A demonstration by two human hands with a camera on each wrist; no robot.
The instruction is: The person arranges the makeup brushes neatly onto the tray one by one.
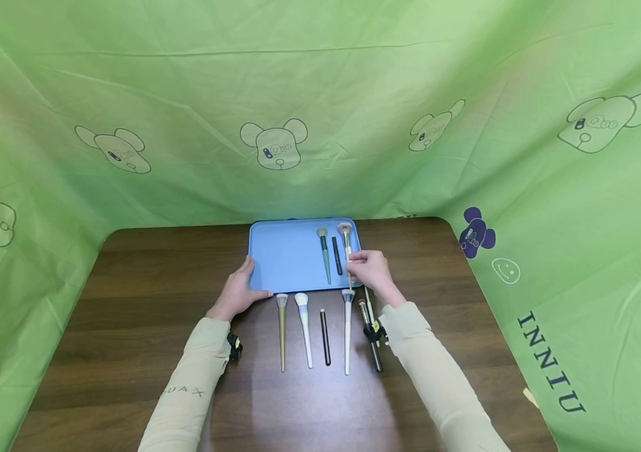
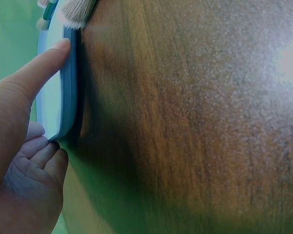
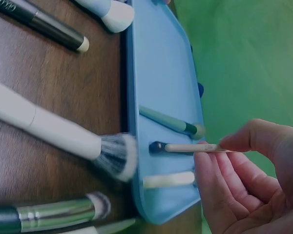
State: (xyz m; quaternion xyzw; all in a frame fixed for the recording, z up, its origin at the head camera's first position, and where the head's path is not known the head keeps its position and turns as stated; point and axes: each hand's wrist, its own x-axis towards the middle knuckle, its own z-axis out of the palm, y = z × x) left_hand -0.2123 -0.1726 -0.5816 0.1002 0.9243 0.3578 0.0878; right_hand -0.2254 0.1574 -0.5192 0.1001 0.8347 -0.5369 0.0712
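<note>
A blue tray (image 1: 283, 251) lies at the far side of the table. My left hand (image 1: 237, 290) grips its near left corner, thumb along the near rim and the other fingers at the left side. Over the tray's right part, my right hand (image 1: 370, 268) pinches a slim pale-handled makeup brush (image 3: 190, 147) between thumb and fingers. A dark end shows right beside its lower tip. In the tray lie a green makeup brush (image 1: 324, 254), a short black brush (image 1: 336, 254) and a pale-handled brush with a wide head (image 1: 345, 233), partly hidden by the right hand.
Before the tray lie a gold-handled brush (image 1: 282, 333), a white-and-blue brush (image 1: 304, 329), a short dark brush (image 1: 325, 338), a white brush (image 1: 347, 333) and a dark brush with silver ferrule (image 1: 375, 355). A thin pale brush (image 1: 368, 300) is partly under the right wrist. Green cloth (image 1: 196, 188) surrounds the table.
</note>
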